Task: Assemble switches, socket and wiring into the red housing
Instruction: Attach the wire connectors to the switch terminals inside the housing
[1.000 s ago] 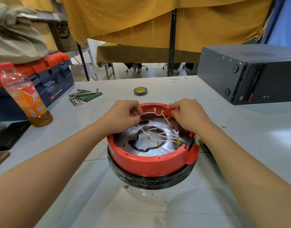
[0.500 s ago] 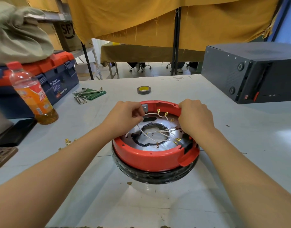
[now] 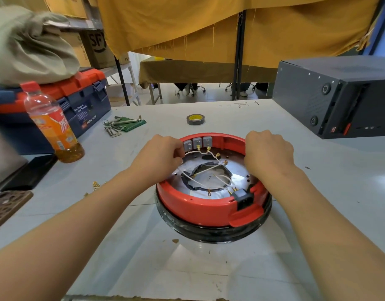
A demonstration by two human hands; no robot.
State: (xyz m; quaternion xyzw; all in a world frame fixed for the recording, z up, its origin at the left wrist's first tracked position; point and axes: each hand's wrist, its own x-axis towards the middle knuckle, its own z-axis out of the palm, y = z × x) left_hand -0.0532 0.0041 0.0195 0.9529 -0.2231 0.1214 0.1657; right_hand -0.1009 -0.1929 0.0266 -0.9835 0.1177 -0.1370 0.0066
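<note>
A round red housing (image 3: 200,205) sits in front of you on a pale worktable (image 3: 143,257), resting on a black ring (image 3: 209,234). Three grey switches (image 3: 197,142) stand side by side in its far wall. A black socket (image 3: 243,197) is seated in a notch on the near right wall. Loose white wires (image 3: 205,170) with brass terminals cross the shiny metal plate (image 3: 209,192) inside.

Your left hand (image 3: 159,158) is at the far left rim, fingers curled, pinching a white wire just below the leftmost switch. Your right hand (image 3: 267,152) rests over the far right rim with its fingers curled down over the edge; whether it actually grips the rim cannot be told from here.

The step in hand looks like fitting a wire terminal onto a switch tab. To do it well, hold the wire close behind its brass terminal so it does not bend, line it up straight with the tab, and steady the housing with your right hand so it does not turn on the black ring. Keep the other wires out of the way.
</note>
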